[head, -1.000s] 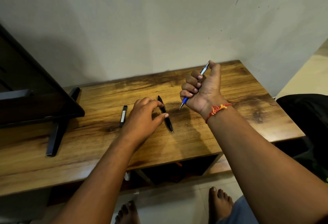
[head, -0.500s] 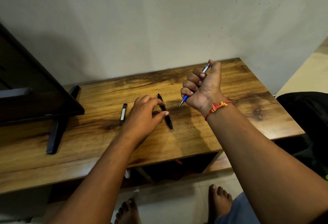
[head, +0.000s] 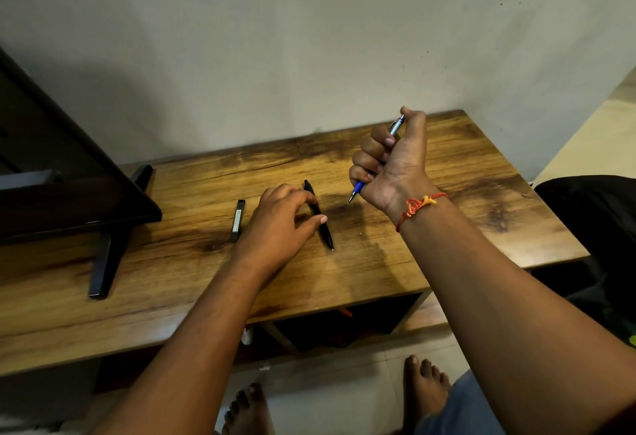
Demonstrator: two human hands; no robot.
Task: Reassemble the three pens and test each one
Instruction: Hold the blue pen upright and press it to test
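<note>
Right hand: fingers clamped round the blue pen, thumb on its top (click test, I judge).
Left hand: fingers arched apart, thumb touching the black pen, readying it.
Worktop: third pen parked left.

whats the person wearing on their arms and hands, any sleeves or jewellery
Both forearms are bare, with no sleeves in view. The right hand has a red and orange-yellow knotted thread band at its wrist. The left hand wears nothing; no rings or watch show.
</note>
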